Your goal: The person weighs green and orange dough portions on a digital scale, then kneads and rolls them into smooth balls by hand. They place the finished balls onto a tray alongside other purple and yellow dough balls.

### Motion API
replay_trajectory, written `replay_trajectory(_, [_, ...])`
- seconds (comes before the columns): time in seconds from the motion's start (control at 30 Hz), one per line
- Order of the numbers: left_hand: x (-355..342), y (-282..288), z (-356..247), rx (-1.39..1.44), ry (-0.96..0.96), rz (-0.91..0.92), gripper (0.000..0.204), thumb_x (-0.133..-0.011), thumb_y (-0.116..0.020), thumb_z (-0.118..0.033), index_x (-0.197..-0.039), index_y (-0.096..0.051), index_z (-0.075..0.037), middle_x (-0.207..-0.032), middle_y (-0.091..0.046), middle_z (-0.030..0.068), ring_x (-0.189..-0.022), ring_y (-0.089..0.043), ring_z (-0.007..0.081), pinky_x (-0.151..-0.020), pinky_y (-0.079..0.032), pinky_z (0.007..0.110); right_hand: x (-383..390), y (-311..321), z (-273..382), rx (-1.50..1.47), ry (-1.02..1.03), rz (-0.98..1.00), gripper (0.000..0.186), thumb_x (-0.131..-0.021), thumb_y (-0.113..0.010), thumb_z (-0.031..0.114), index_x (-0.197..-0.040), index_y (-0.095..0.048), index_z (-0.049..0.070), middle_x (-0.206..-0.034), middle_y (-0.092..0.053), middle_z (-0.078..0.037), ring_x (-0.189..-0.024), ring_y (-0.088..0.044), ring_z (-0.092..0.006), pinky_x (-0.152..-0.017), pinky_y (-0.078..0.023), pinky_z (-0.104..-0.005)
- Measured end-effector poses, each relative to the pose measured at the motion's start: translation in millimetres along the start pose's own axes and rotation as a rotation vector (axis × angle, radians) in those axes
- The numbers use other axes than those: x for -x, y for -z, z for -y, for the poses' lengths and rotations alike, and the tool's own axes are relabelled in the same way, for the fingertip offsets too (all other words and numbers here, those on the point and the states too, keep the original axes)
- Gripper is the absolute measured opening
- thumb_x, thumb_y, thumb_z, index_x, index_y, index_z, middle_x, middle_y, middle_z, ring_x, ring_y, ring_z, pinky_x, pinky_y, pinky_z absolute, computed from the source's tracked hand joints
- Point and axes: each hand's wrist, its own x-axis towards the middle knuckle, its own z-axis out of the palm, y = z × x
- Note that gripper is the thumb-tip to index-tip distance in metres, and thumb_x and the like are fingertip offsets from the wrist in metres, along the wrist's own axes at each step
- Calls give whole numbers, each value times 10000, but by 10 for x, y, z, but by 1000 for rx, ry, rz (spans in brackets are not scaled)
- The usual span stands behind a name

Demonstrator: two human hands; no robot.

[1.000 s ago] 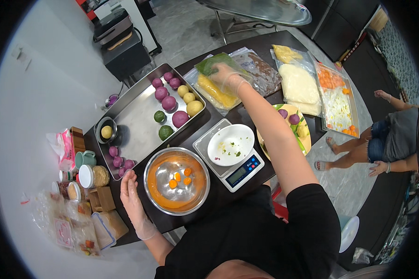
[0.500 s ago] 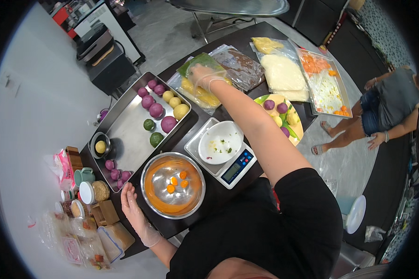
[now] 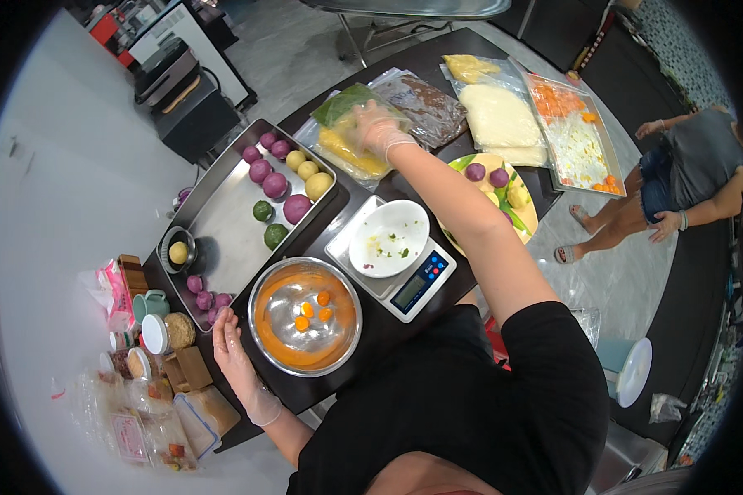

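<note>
My right hand (image 3: 376, 128), in a clear glove, reaches to the far side of the table. It touches a clear plastic bag of yellow dough (image 3: 338, 148) beside a green one (image 3: 347, 101); its blurred fingertips hide whether they grip anything. My left hand (image 3: 234, 356), also gloved, is held open with fingers stretched, near the tray's corner and left of the steel bowl (image 3: 353, 330). Orange smears coat that bowl, and several orange pieces (image 3: 302, 322) lie inside. A white bowl (image 3: 388, 235) with green and yellow scraps rests on a digital scale (image 3: 413, 301).
A deep metal tray (image 3: 223, 223) holds purple, yellow and green balls plus a small dark bowl (image 3: 177, 250). Far right are a bag of white dough (image 3: 499, 120), a tray of orange pieces (image 3: 565, 107) and a plate (image 3: 527, 177). Jars (image 3: 179, 330) crowd the left; another person (image 3: 693, 165) stands right.
My right hand has moved slightly right and its fingers look more spread over the bags. The left hand stays beside the steel bowl, and the whole view has shifted a little.
</note>
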Motion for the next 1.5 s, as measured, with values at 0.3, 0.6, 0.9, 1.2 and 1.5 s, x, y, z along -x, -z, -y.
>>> replay_trajectory(0.3, [55,88,94,0,28,-13,370,-1043,-497,-236,-1312,-564,9,-1291,-610,142,-1206,-567,228,-1037,-417,363,-279,-344,142,47,23,-63,420,-949,-500,323,-1262,-569,52,-1297,-569,-199,-1129,-621,-344,-923,-521,-427])
replay_trajectory(0.6, [31,13,100,49,-3,2,330,-1040,-508,-198,-1297,-577,-4,-1281,-612,127,-1202,-565,218,-1044,-413,356,-323,-231,-83,-180,57,52,353,-947,-507,274,-1204,-578,43,-1160,-661,-224,-1109,-625,-384,-916,-507,-459])
replay_trajectory(0.9, [41,63,4,33,-59,6,341,-1045,-488,-195,-1310,-563,5,-1290,-605,129,-1215,-557,222,-1062,-403,361,289,-34,-418,-93,307,-234,396,-890,-563,318,-1196,-620,74,-1227,-622,-227,-1129,-606,-379,-951,-479,-466])
replay_trajectory(1.2, [-8,22,13,-57,-74,62,426,-1053,-458,-301,-1340,-549,1,-1314,-596,129,-1211,-558,223,-1036,-403,352,315,-417,-35,83,291,-200,354,-899,-527,274,-1150,-655,59,-1234,-610,-218,-1225,-547,-339,-1011,-447,-448])
replay_trajectory(1.5, [20,-94,-178,-115,-95,80,403,-1055,-443,-257,-1346,-538,7,-1320,-590,170,-1211,-560,254,-1051,-396,387,129,-386,-241,49,318,-161,270,-880,-564,208,-1073,-674,55,-1048,-699,-180,-1004,-685,-343,-835,-542,-467])
